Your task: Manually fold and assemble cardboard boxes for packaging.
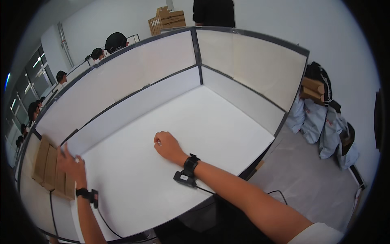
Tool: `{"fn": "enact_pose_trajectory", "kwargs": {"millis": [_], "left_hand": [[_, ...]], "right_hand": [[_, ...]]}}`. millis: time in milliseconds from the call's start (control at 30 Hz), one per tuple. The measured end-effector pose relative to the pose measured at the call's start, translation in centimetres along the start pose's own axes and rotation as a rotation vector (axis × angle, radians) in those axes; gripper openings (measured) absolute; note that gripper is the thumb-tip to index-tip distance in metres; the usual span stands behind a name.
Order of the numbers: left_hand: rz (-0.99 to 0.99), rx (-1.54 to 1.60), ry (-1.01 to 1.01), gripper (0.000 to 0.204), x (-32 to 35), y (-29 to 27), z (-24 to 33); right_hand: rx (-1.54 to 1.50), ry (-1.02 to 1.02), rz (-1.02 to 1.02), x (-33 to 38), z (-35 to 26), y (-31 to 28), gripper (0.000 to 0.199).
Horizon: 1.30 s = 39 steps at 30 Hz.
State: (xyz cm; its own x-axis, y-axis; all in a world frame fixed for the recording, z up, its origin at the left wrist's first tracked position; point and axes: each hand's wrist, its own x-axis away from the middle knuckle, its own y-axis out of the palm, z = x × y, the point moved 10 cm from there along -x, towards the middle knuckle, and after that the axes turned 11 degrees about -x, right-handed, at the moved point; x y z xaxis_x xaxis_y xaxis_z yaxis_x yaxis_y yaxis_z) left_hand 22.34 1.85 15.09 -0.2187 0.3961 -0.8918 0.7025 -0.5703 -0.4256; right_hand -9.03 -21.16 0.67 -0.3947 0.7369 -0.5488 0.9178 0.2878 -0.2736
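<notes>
My left hand (72, 164) is at the left end of the white table, beside a stack of brown cardboard boxes (50, 167) against the partition. Its fingers are spread, and the hand overlaps the boxes' right side; whether it touches them I cannot tell. Over the middle of the white tabletop (203, 122) is my right hand (167, 146), its fingers curled in a loose fist. A small pale gap shows through the curl, and no object is seen in it. Each wrist wears a black strap with a small cabled black device (185, 179).
Pale partition panels (134, 85) with dark edging stand along the table's far and right sides. Grey-white bags (315, 122) lie on the floor at right. Beyond the partition are several people and stacked cardboard boxes (171, 19). A black cable (107, 223) hangs by my left forearm.
</notes>
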Motion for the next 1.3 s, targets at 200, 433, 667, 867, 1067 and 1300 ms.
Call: {"fn": "enact_pose_trajectory", "kwargs": {"millis": [200, 433, 667, 867, 1067, 1300], "left_hand": [[-0.218, 0.334, -0.227, 0.081, 6.7, 6.0, 13.6], [-0.41, 0.526, -0.422, 0.068, 9.4, 7.8, 17.9], [-0.333, 0.777, -0.375, 0.035, 10.2, 7.3, 17.3], [-0.418, 0.701, -0.264, 0.023, 10.2, 7.5, 18.9], [-0.47, 0.829, -0.399, 0.016, 10.1, 8.9, 18.0], [-0.545, 0.497, -0.233, 0.018, 10.2, 8.2, 19.6]], "right_hand": [[0.003, -0.002, -0.054, -0.5, -0.1, 0.5, 0.007], [0.007, -0.067, -0.023, -0.3, 0.7, 1.0, 0.008], [-0.003, -0.07, -0.025, 0.1, 0.8, 0.9, 0.016], [-0.234, -0.025, -0.305, 2.2, -3.6, 2.7, 0.036], [-0.353, -0.335, -0.758, 8.1, -12.7, 7.7, 0.062], [-0.265, -0.052, -0.649, 7.6, -9.9, 7.3, 0.065]]}}
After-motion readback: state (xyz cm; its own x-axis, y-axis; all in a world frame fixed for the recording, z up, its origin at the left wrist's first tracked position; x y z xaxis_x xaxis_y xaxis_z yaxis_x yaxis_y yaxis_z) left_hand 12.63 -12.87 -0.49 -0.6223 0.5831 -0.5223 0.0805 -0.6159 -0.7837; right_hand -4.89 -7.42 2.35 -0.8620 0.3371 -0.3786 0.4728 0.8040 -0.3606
